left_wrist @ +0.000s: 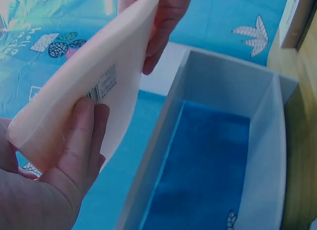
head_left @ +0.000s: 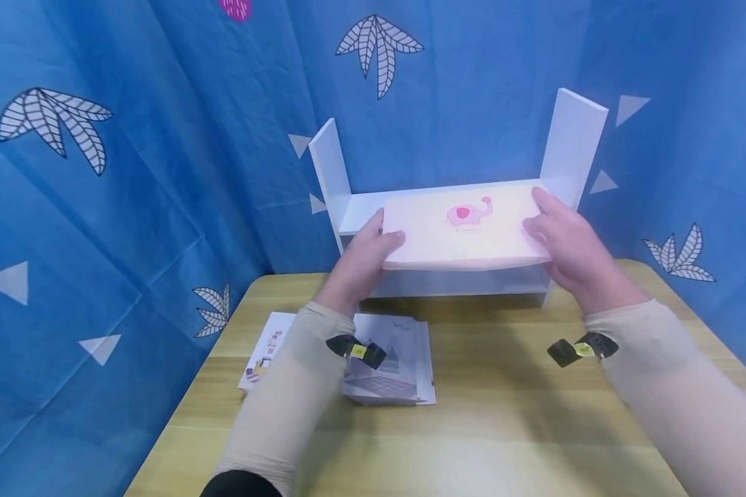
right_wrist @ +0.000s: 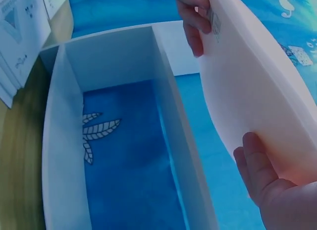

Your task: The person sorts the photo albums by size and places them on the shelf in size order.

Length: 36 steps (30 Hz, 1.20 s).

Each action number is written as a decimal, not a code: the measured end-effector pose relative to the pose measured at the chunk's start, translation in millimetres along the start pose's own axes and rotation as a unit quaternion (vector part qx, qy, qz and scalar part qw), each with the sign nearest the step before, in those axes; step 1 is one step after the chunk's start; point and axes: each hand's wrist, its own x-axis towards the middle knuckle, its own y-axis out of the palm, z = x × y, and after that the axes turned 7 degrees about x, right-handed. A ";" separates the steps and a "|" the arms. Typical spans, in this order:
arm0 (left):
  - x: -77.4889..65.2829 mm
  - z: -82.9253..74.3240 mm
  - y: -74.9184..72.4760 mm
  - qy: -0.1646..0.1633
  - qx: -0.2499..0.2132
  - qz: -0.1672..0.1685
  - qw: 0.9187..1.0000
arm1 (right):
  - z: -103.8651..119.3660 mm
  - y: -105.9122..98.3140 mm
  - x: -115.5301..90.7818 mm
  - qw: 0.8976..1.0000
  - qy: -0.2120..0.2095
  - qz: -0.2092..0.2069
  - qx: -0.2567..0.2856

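Observation:
A soft, pale pink pack (head_left: 438, 238) with a pink elephant on its top face hangs level in front of a white desktop shelf (head_left: 373, 203). My left hand (head_left: 363, 259) grips its left end, thumb on top and fingers beneath. At the other end my right hand (head_left: 568, 248) holds it the same way. In the left wrist view the pack (left_wrist: 126, 98) bows a little, and a barcode label shows on its underside. The right wrist view has my right hand's fingers (right_wrist: 257, 160) spread against that underside. The pack hides part of the shelf in the head view.
The shelf has two tall side panels (head_left: 575, 138) and an open frame below. On the wooden table (head_left: 485, 428), near my left forearm, lie a stack of grey-covered booklets (head_left: 388, 366) and a white printed booklet (head_left: 270, 345). A blue patterned curtain (head_left: 472, 83) hangs behind.

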 end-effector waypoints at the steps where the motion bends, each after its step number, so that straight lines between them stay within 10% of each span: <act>1: 1.9 -2.0 -1.3 0.004 0.000 0.000 1.000 | 1.3 0.6 3.1 1.000 -0.001 0.000 -0.010; 19: 68.1 -23.5 -25.4 0.034 0.018 -0.018 0.999 | 34.3 7.6 75.6 0.987 0.020 -0.042 -0.153; 36: 112.8 -20.0 -10.6 -0.016 0.124 -0.088 0.988 | 16.3 -6.1 112.0 0.965 0.037 -0.068 -0.252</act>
